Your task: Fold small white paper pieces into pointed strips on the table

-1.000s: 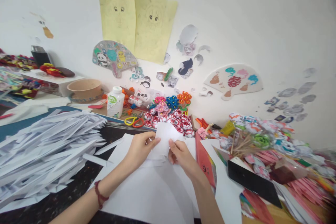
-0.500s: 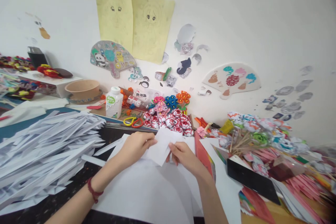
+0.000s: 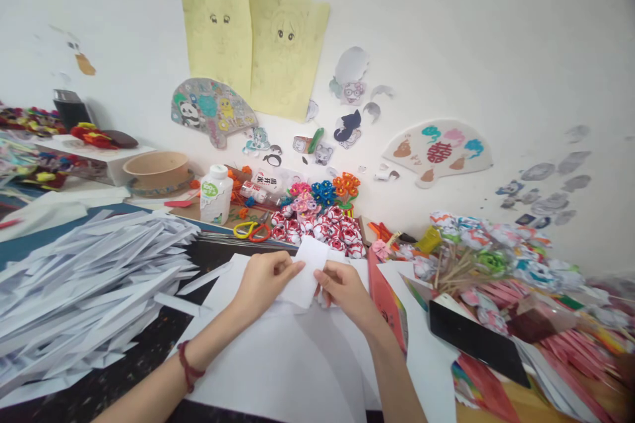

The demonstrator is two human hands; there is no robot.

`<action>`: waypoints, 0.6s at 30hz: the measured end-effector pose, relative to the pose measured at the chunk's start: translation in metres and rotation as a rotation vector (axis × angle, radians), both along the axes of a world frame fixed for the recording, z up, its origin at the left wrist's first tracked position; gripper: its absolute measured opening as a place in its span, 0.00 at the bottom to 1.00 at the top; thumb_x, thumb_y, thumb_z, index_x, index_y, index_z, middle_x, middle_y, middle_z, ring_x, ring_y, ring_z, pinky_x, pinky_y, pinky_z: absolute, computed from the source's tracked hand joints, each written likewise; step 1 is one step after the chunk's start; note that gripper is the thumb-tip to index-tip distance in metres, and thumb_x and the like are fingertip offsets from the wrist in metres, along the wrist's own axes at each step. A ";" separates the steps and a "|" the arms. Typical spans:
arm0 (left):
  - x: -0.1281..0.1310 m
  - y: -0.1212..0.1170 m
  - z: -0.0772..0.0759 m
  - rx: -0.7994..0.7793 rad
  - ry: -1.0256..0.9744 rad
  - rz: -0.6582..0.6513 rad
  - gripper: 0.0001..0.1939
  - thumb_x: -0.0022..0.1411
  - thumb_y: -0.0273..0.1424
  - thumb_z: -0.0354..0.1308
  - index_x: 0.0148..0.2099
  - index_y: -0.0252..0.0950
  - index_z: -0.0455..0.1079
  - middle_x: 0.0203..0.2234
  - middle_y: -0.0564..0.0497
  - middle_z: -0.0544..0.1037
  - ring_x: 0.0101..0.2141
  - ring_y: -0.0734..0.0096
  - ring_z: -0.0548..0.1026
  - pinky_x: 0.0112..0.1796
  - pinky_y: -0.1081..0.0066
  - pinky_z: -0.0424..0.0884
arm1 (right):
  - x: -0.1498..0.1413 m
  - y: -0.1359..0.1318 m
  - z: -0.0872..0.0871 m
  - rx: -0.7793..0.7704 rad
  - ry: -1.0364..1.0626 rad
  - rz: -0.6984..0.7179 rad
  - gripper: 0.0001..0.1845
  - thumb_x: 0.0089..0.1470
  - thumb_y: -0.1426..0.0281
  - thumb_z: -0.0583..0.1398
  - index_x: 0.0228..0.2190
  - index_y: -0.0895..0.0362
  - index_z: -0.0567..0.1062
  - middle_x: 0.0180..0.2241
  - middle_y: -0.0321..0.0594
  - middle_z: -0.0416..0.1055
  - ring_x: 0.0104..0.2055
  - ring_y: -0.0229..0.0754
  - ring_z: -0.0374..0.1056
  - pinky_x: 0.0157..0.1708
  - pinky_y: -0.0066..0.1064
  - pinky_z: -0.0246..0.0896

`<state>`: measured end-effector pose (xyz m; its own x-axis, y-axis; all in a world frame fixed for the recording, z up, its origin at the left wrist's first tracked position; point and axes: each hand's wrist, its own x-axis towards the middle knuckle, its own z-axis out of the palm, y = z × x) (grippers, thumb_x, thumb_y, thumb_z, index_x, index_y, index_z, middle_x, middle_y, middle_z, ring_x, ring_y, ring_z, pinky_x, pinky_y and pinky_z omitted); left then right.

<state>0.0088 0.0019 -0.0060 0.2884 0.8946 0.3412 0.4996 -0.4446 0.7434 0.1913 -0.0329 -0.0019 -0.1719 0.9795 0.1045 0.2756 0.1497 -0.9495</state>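
A small piece of white paper (image 3: 306, 277) is held up between my hands, folded into a narrow, slanted shape. My left hand (image 3: 268, 277) pinches its left edge between thumb and fingers; a dark red cord bracelet (image 3: 188, 365) circles that wrist. On the paper's right edge, my right hand (image 3: 342, 287) closes with thumb and bent fingers, some fingertips hidden behind it. Larger white sheets (image 3: 288, 363) lie flat beneath both hands.
A big heap of folded white paper strips (image 3: 94, 291) lies on the left. Scissors (image 3: 252, 230), a white bottle (image 3: 216, 195) and red-and-white paper flowers (image 3: 322, 228) stand beyond my hands. At the right are a black phone (image 3: 476, 340) and bundled paper flowers (image 3: 536, 264).
The paper has gone from a wider, flatter piece to a narrower folded one. My left hand has shifted slightly right, closer to my right hand.
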 end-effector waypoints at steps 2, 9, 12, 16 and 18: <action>-0.002 -0.001 0.003 -0.001 0.041 0.011 0.23 0.60 0.46 0.48 0.21 0.35 0.63 0.15 0.55 0.68 0.19 0.75 0.64 0.23 0.75 0.52 | 0.006 0.002 -0.001 0.050 -0.071 -0.086 0.20 0.53 0.54 0.54 0.25 0.58 0.70 0.20 0.33 0.66 0.17 0.34 0.58 0.17 0.24 0.48; -0.008 0.001 0.004 0.234 0.428 0.049 0.13 0.63 0.39 0.49 0.36 0.37 0.69 0.31 0.49 0.76 0.35 0.63 0.71 0.35 0.69 0.59 | 0.039 0.005 -0.011 0.200 -0.785 -0.472 0.19 0.60 0.63 0.44 0.24 0.55 0.67 0.22 0.37 0.67 0.25 0.41 0.62 0.24 0.29 0.44; -0.007 0.004 -0.009 0.315 0.586 -0.055 0.13 0.59 0.39 0.55 0.42 0.36 0.69 0.37 0.46 0.75 0.41 0.58 0.70 0.40 0.65 0.60 | 0.041 0.003 -0.015 0.162 -0.917 -0.490 0.18 0.61 0.64 0.44 0.28 0.55 0.69 0.28 0.41 0.71 0.30 0.44 0.66 0.25 0.30 0.45; -0.005 0.006 -0.024 0.314 0.776 -0.118 0.17 0.54 0.39 0.60 0.42 0.32 0.69 0.37 0.41 0.75 0.40 0.55 0.71 0.40 0.63 0.61 | 0.037 0.000 -0.013 0.149 -0.950 -0.604 0.15 0.59 0.62 0.48 0.35 0.56 0.70 0.32 0.45 0.72 0.34 0.46 0.68 0.26 0.30 0.47; -0.004 0.005 -0.025 0.291 0.842 -0.129 0.15 0.54 0.38 0.61 0.39 0.32 0.70 0.33 0.42 0.76 0.37 0.55 0.72 0.38 0.63 0.61 | 0.034 -0.001 -0.009 0.159 -0.892 -0.642 0.15 0.59 0.62 0.47 0.37 0.55 0.70 0.33 0.45 0.73 0.33 0.46 0.69 0.26 0.30 0.48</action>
